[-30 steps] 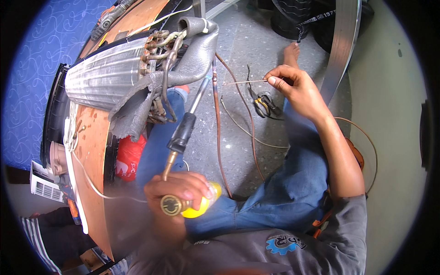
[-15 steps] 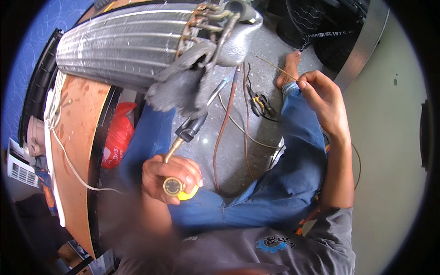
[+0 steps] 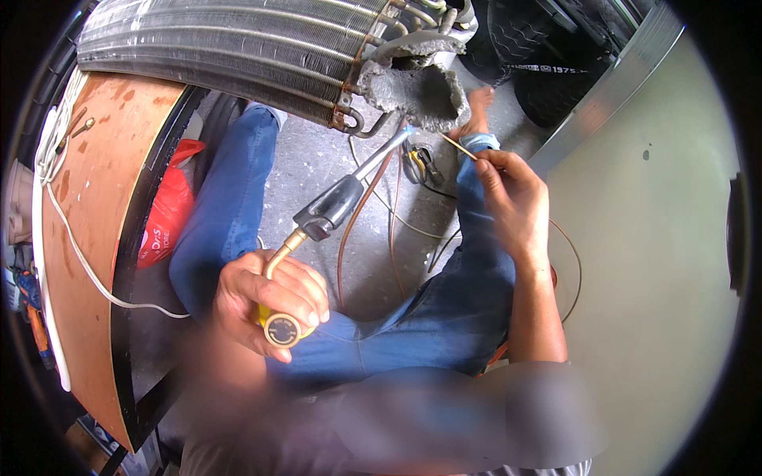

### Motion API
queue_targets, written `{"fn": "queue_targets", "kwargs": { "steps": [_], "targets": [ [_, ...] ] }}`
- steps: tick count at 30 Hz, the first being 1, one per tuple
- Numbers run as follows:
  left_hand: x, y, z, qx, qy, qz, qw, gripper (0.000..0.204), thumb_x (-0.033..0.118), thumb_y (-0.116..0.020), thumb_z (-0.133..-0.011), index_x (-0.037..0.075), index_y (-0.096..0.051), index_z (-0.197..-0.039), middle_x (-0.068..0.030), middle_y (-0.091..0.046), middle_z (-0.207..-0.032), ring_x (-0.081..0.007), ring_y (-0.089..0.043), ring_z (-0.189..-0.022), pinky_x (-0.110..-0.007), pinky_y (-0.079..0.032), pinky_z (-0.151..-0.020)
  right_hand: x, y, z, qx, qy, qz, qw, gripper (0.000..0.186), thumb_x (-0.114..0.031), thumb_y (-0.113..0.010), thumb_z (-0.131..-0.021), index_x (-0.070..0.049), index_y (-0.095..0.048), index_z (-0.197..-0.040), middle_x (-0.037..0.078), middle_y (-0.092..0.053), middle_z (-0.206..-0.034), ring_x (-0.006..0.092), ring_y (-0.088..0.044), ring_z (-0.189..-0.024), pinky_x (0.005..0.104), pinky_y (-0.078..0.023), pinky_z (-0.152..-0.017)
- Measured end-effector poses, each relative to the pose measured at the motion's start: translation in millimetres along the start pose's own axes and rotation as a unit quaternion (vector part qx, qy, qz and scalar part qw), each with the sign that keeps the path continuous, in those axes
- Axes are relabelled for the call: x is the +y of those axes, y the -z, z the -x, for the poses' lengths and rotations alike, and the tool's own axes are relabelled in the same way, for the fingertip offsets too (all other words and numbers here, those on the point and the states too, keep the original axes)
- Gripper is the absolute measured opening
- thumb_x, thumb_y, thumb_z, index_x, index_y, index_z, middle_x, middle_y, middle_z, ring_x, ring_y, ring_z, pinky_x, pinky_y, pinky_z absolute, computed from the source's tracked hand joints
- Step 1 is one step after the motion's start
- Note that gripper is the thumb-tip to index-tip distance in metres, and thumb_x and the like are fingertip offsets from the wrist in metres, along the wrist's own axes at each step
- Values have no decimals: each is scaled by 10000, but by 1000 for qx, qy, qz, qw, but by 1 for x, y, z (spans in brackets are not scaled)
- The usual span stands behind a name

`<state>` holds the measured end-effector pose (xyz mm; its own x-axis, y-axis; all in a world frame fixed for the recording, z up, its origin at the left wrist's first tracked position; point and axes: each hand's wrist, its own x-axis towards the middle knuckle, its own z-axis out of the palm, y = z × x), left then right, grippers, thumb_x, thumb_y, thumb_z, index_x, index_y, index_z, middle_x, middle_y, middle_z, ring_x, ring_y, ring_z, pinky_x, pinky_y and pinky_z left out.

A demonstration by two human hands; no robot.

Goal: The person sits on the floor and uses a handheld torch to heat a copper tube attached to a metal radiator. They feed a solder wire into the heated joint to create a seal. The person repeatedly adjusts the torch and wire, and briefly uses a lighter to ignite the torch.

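Note:
My left hand (image 3: 274, 297) is wrapped round the brass-and-yellow lower end of a gas torch (image 3: 329, 208). The torch's metal tube points up and away, with a small bluish flame at its tip. Between thumb and fingers, my right hand (image 3: 514, 202) pinches a thin brazing rod (image 3: 460, 148). The rod's far end is close to the flame; whether they touch, I cannot tell. Just beyond both hangs torn grey foam insulation (image 3: 421, 83), at the end of a finned coil (image 3: 230, 59) with bent metal tubes (image 3: 353, 119). The foam hides part of the pipework.
A wooden board (image 3: 87, 198) with a white cable (image 3: 95, 270) lies at left, beside a red plastic bag (image 3: 168, 210). Yellow-and-black pliers (image 3: 417, 163) and a reddish-brown pipe (image 3: 349, 230) are between my legs. A pale panel (image 3: 635, 262) stands at right.
The torch tip and the rod's end are closer together, now beside the foam's lower edge. The foam shows a different side, and more bent tubes are visible. The whole view has shifted.

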<state>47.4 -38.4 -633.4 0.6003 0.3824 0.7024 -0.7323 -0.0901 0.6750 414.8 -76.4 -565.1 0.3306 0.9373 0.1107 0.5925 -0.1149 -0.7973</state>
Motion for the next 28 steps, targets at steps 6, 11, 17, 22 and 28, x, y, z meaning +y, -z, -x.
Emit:
{"fn": "queue_targets", "kwargs": {
  "steps": [6, 11, 17, 22, 28],
  "targets": [
    [3, -13, -1, -19, 0, -13, 1000, 509, 135, -1032, -789, -105, -788, -1166, -233, -803, -986, -378, -805, -901, -493, -643, -798, -16, -1, 11, -10, -31, -66, 997, 145, -155, -774, -1118, -22, -794, -1175, -29, -699, -875, 50, -592, -731, 256, -489, -668],
    [4, -15, 0, -9, -11, -15, 1000, 504, 133, -1032, -792, -102, -789, -1166, -234, -802, -982, -364, -806, -899, -493, -642, -801, -22, 3, 14, 8, -48, -68, 997, 150, -154, -782, -1112, -13, -797, -1162, -31, -702, -846, 50, -599, -718, 253, -493, -661],
    [7, -17, 0, -11, -3, -21, 1000, 509, 138, -1039, -788, -99, -792, -1164, -235, -803, -979, -365, -809, -910, -495, -645, -812, -23, 2, 13, 4, -53, -71, 996, 166, -137, -771, -1122, 26, -785, -1146, 8, -729, -921, 60, -601, -703, 235, -473, -628],
    [8, -19, -1, -3, -2, -20, 1000, 506, 143, -1042, -788, -97, -793, -1156, -232, -804, -971, -368, -812, -908, -500, -646, -816, -25, 5, 13, 2, -50, -59, 997, 173, -147, -764, -1128, 24, -786, -1150, 10, -730, -917, 57, -598, -694, 233, -470, -619],
    [10, -22, -2, -4, 7, -20, 1000, 516, 152, -1048, -783, -89, -795, -1163, -229, -807, -976, -380, -813, -912, -510, -645, -815, -23, 7, 12, -1, -50, -55, 997, 181, -159, -764, -1131, 18, -790, -1163, 13, -736, -921, 57, -603, -695, 233, -473, -618]
  ]
}}
